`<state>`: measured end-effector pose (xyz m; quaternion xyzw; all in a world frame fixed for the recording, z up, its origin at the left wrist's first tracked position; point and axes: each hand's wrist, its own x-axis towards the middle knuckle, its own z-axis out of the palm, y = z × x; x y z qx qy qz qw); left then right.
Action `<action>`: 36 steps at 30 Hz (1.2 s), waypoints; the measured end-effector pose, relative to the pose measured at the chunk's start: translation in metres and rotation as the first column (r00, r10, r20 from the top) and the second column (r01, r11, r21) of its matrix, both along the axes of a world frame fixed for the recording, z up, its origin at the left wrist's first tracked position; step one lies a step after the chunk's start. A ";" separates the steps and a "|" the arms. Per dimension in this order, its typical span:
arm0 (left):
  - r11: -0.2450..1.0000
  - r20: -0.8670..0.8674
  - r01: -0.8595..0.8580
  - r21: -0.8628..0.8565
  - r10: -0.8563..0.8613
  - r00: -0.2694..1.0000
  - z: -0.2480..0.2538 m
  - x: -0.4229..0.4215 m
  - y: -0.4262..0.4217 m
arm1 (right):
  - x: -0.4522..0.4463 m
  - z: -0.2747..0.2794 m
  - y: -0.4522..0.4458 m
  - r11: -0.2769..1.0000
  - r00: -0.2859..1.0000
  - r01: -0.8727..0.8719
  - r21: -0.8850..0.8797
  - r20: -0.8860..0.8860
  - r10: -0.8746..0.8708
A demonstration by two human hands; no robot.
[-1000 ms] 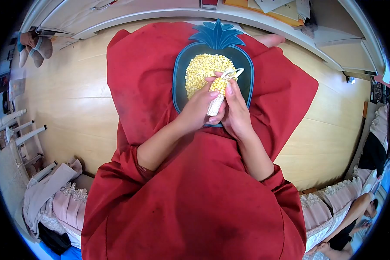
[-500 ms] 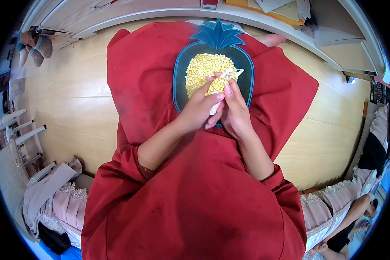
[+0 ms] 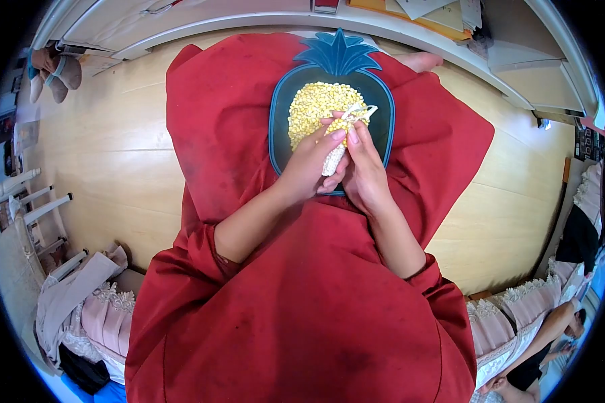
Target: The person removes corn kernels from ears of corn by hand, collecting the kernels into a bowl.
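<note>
Between my two hands is a corn cob (image 3: 333,160), its lower end bare and white, with yellow kernels left near the top and a pale husk stub (image 3: 361,112) at its far end. My left hand (image 3: 307,161) is closed around it, thumb pressed on the kernels. From the other side my right hand (image 3: 366,168) grips the cob, thumb close to the left thumb. Beneath them a dark teal pineapple-shaped tray (image 3: 382,141) rests on the red cloth over my lap. A heap of loose yellow corn kernels (image 3: 316,104) lies in the tray.
Red cloth (image 3: 228,121) spreads around the tray. White cabinets (image 3: 215,30) run along the far side, above a light wood floor (image 3: 107,168). A white chair (image 3: 37,208) stands at left. At lower right, another person's leg (image 3: 541,339) shows by a lace-trimmed cover (image 3: 504,316).
My left thumb has moved up along the cob towards the husk end. More of the bare white cob shows below it.
</note>
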<state>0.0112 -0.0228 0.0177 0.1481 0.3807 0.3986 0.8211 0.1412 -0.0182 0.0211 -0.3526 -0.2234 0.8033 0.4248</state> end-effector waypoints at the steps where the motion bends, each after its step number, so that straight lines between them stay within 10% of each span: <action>1: 1.000 -0.027 0.017 -0.002 -0.017 1.000 -0.001 0.000 0.000 | 0.000 0.000 0.000 1.000 1.000 0.009 -0.001 -0.004 -0.009; 14: 1.000 0.167 0.010 0.005 -0.010 0.986 -0.003 -0.004 -0.003 | -0.002 0.003 0.000 0.999 1.000 0.011 0.038 0.018 -0.011; 28: 0.977 -0.121 0.046 0.210 -0.021 0.992 -0.004 0.002 -0.005 | -0.001 0.004 -0.001 0.999 1.000 0.001 0.052 0.013 -0.002; 36: 0.995 0.135 -0.025 0.101 0.011 0.991 -0.011 -0.005 -0.008 | -0.003 0.007 -0.003 0.990 0.989 -0.040 0.136 0.144 0.020</action>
